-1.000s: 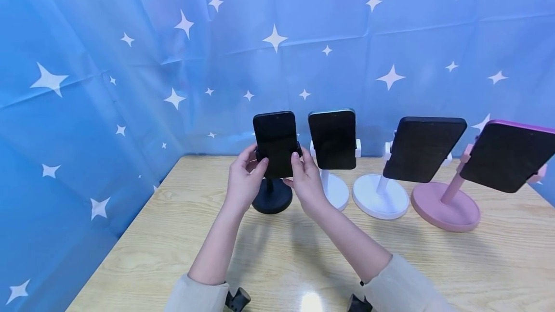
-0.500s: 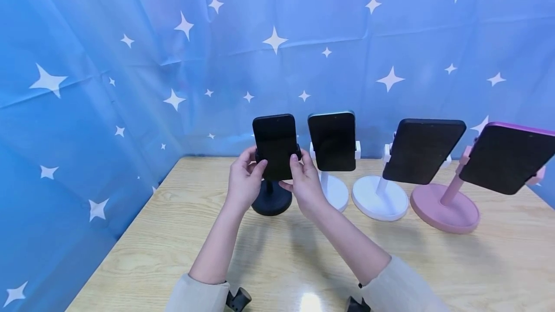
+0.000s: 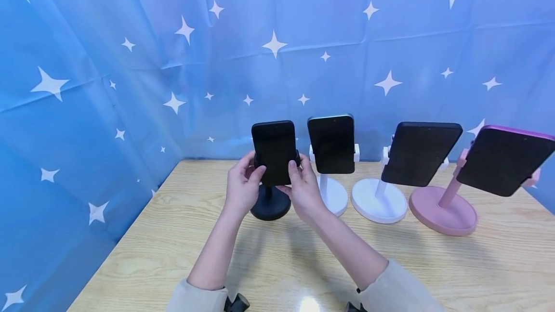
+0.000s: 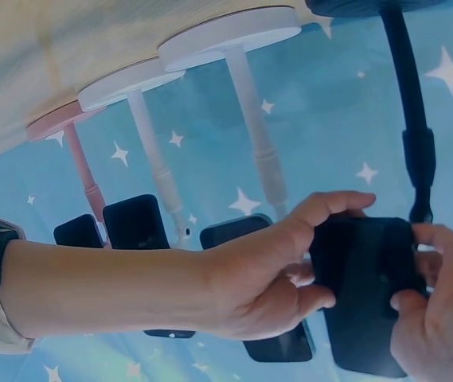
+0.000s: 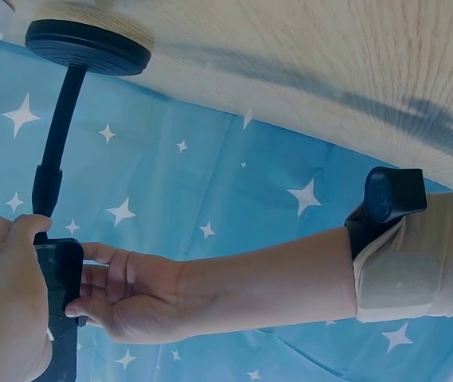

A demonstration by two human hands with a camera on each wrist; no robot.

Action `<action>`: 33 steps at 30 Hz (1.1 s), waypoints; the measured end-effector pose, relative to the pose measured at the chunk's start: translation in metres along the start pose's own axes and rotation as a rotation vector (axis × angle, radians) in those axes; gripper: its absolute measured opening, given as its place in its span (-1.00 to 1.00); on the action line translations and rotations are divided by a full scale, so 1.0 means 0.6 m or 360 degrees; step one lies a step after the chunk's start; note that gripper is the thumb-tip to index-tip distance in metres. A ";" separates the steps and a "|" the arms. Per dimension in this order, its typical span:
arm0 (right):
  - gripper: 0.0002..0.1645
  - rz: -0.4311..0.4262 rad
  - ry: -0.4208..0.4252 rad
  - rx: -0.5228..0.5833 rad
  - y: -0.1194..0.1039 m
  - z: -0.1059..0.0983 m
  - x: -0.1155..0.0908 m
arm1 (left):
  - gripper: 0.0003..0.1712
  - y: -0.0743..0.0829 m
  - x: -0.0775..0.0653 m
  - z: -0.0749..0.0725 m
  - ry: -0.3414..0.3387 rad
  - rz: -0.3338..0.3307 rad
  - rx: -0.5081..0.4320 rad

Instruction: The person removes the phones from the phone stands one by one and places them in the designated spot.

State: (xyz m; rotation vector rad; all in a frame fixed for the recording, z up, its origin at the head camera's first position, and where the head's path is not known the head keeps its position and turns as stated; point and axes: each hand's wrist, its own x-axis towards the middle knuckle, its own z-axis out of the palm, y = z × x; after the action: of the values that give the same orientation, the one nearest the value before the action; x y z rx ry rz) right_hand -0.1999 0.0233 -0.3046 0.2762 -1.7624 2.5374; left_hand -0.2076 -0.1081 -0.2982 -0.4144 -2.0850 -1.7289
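Observation:
A black phone (image 3: 274, 153) is upright in a black phone stand (image 3: 270, 205), its dark screen facing me. My left hand (image 3: 244, 184) grips its left side, thumb on the front and fingers behind. On the opposite side, my right hand (image 3: 305, 189) holds it the same way, thumb near the lower right edge. Most of the stand's clamp is hidden by the phone and hands. In the left wrist view, which looks upside down, the stand's black pole (image 4: 411, 95) meets the phone (image 4: 369, 294) between both hands.
To the right, a light-blue-edged phone (image 3: 333, 144) and a black phone (image 3: 421, 153) stand in white stands. A pink-edged phone (image 3: 505, 160) is in a pink stand (image 3: 443, 211). All are on a wooden table (image 3: 165, 249) before a blue starred curtain (image 3: 130, 85).
The head view has tilted up slightly, so everything appears lower. The black phone with both hands has also come down a little relative to the neighbouring phone. Both hands keep their grip.

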 end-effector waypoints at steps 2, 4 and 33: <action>-0.68 -0.0010 -0.0007 0.0025 0.001 -0.001 -0.001 | -0.62 0.000 0.000 0.000 0.0006 0.0003 -0.0032; -0.70 -0.0013 -0.0013 0.0053 0.001 -0.001 -0.002 | -0.60 0.000 0.001 0.000 0.0011 -0.0008 -0.0062; -0.81 -0.0125 -0.0161 0.0244 -0.030 -0.020 -0.067 | -0.54 0.049 -0.037 -0.007 -0.0157 0.0026 -0.0226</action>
State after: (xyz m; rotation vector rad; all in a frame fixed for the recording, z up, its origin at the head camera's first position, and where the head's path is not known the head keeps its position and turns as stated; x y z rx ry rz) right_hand -0.1595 0.0438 -0.2990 0.4774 -1.5553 2.6493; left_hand -0.1741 -0.1063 -0.2826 -0.5679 -2.0255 -1.8892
